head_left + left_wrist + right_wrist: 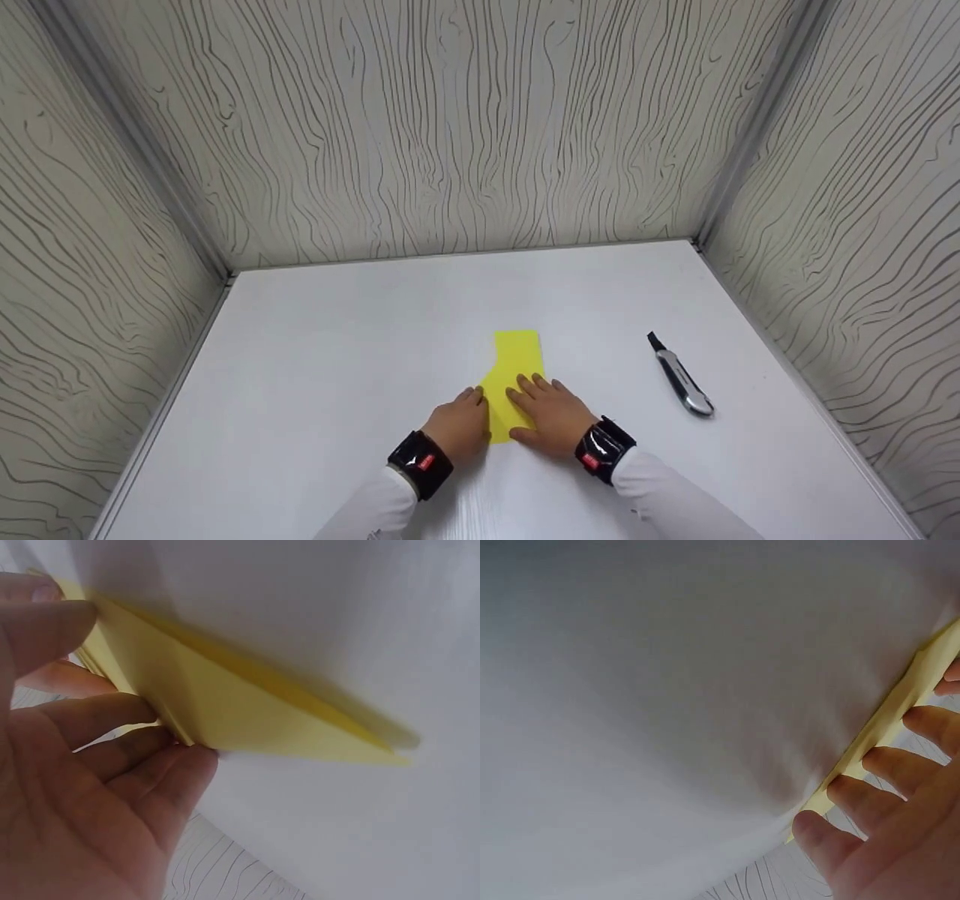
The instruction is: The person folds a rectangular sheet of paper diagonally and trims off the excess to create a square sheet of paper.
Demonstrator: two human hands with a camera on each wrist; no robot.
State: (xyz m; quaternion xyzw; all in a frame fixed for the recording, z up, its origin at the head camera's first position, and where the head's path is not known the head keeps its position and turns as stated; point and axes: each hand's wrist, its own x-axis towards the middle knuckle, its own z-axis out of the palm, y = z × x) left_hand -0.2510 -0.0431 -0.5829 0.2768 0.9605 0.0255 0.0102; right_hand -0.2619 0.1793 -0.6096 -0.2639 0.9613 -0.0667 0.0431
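A folded yellow paper lies on the white table, with a narrow far end and a slanted left edge. My left hand is at its left edge. In the left wrist view the bent fingers meet the folded edge and the thumb overlaps the paper, holding it between them. There the paper shows stacked layers and a pointed, slightly lifted corner. My right hand lies on the right part of the paper, fingers spread. In the right wrist view its fingertips press along the paper's thin strip.
A utility knife with a grey and black handle rests on the table to the right of my right hand. Wood-patterned panels enclose the table at the back and both sides. Each wrist wears a black band.
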